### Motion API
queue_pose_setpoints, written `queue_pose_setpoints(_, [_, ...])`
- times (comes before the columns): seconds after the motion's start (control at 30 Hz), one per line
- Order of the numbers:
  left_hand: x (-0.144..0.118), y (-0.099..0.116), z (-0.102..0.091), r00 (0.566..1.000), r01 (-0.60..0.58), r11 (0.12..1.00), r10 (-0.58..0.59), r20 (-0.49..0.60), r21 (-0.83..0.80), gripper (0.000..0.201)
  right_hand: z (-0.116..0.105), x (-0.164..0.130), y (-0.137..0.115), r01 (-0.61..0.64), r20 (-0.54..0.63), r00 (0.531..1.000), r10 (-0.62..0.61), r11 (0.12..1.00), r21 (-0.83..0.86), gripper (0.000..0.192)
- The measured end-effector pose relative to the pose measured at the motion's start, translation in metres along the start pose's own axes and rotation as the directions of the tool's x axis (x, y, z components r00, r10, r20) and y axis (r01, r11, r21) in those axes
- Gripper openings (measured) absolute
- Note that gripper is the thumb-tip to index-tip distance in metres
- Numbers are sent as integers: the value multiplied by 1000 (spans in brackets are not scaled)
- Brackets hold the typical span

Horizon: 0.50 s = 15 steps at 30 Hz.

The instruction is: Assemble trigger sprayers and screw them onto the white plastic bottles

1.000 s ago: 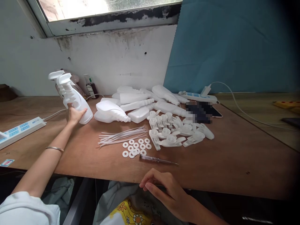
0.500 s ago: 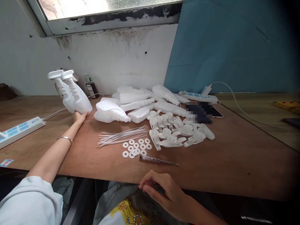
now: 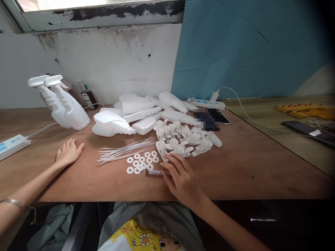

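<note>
My left hand [image 3: 68,152] is open, lying low over the wooden table, apart from two upright white spray bottles [image 3: 74,113] with trigger heads behind it. Over the front middle, my right hand [image 3: 184,181] is open with its fingers spread. Its fingertips reach the near edge of a pile of white trigger sprayer heads [image 3: 179,150]; whether they touch is unclear. Under that hand lies a clear-handled screwdriver [image 3: 154,172], its shaft mostly hidden. White ring washers [image 3: 130,170] and thin white tubes [image 3: 125,150] lie left of the hand.
Several white bottles [image 3: 112,123] lie heaped at the back. A dark glass bottle [image 3: 88,98] stands by the wall. Power strips sit at the left [image 3: 13,146] and back right [image 3: 204,103]. A dark tablet-like device [image 3: 221,116] lies beside the sprayer heads.
My left hand has let go of the standing spray bottles and come down toward the front. My right hand has risen from the table edge to above the screwdriver. The view has shifted right.
</note>
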<state>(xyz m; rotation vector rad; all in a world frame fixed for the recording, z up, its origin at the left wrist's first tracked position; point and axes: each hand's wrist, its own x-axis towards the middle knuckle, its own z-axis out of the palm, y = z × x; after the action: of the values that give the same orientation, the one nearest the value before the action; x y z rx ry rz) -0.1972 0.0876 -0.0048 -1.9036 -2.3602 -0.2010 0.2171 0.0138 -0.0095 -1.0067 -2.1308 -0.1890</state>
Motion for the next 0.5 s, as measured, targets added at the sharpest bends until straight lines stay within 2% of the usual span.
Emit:
queue_pose_setpoints(0.1, [-32,6,2,1000,14,1000,-14,3,-5,69,2,1,5,-35,48,998,41,991,-132,26])
queue_pose_setpoints(0.23, [-81,19,8,1000,17,1000,-17,17,-11,67,7,1,8,-6,65,998,21,975,-224,34])
queue_pose_setpoints(0.3, [-106,30,12,999,-22,999,21,-32,-29,71,10,1,10,10,52,999,3,969,-247,34])
queue_pose_setpoints(0.37, [-129,48,15,982,-128,990,119,-146,-56,76,14,0,11,32,41,999,-22,969,-246,31])
queue_pose_setpoints(0.43, [-147,72,15,928,-277,959,249,-277,-67,72,15,-1,13,48,34,999,-41,973,-227,27])
queue_pose_setpoints(0.5, [-157,98,13,879,-412,910,383,-284,-51,62,15,-2,13,54,11,999,-53,979,-195,23])
